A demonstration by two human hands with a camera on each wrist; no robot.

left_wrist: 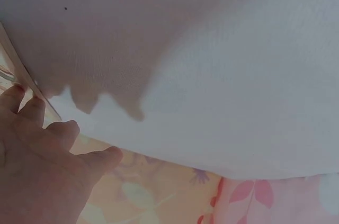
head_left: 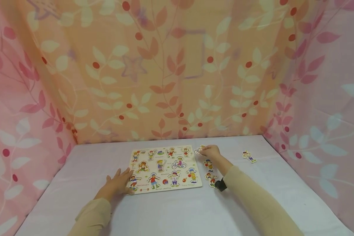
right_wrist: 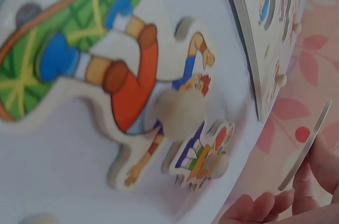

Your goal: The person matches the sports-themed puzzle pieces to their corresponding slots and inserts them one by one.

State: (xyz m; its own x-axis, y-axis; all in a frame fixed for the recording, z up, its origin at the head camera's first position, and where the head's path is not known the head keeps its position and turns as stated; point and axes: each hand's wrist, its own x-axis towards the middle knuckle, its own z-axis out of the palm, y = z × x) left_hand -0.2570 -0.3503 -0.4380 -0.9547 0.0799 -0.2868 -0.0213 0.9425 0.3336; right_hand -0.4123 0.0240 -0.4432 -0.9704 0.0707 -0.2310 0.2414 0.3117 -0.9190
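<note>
The puzzle board lay on the worktop, its left edge touched by the spread fingers of the left hand. Just beside the board's far right corner, the right hand pinched a bicycle piece. Near the board's right edge lay a ball-player piece and a knobbed skateboard piece; another figure piece lay well apart to the board's right.

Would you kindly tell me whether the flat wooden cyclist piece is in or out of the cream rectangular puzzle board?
Out: in the head view, the right hand pinches the cyclist piece beside the puzzle board.
</note>
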